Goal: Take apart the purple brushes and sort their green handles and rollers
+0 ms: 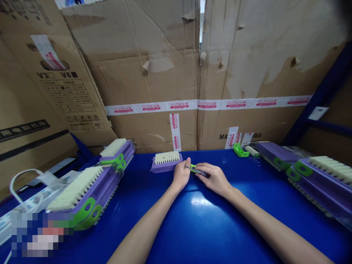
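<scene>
A blue table carries two rows of purple brushes: one stack at left, another at right. Taped cardboard boxes stand behind the table. A white cable loops at far left. A blue rack post rises at right.

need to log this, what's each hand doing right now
left hand: closed on the purple brush
right hand: closed on the green handle
</scene>
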Demonstrator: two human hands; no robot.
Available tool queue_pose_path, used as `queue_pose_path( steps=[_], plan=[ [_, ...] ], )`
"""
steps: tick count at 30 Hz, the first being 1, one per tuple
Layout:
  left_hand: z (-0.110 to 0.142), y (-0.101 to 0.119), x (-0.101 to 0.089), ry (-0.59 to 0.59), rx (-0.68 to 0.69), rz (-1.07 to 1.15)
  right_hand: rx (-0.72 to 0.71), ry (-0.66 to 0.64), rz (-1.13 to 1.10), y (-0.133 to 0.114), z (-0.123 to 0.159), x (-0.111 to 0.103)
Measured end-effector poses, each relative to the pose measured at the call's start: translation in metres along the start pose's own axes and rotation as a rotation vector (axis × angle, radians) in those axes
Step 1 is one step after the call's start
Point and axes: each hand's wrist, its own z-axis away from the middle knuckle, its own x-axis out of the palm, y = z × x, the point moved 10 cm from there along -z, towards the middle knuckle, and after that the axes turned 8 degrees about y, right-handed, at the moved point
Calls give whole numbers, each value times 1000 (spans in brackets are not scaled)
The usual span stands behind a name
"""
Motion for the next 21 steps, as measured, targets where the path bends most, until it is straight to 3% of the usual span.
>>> queue_pose_path(
  steps=[5,8,16,21],
  plan=[
    [-3,0,-4,39,2,77,11,51,17,3,-1,-5],
    [-3,0,-8,75,-6,113,33,148,30,9,-7,-25],
    [-2,3,-9,65,2,106,216,548,370,71,-12,-135],
    [-2,4,-9,71,25,113,582,578,604,127,4,-189]
  ],
)
